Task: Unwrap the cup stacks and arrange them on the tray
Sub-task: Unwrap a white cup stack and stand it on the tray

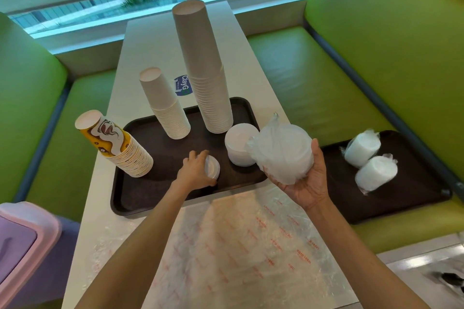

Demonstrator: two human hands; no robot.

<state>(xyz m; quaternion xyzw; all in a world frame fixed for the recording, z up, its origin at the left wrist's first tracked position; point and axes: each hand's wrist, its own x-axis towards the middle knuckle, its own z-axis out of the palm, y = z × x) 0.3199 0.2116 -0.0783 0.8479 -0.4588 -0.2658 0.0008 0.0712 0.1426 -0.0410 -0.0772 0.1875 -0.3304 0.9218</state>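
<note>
A dark brown tray lies on the white table. On it stand a tall white cup stack, a shorter white cup stack, a yellow patterned cup stack leaning left, and a bare stack of white lids. My left hand grips a small stack of white lids standing on the tray. My right hand holds a plastic-wrapped stack of white lids above the tray's right end.
A second dark tray on the green bench at the right carries two wrapped white stacks. Loose clear wrap with red print covers the near table. A pink-and-purple bin stands at the lower left.
</note>
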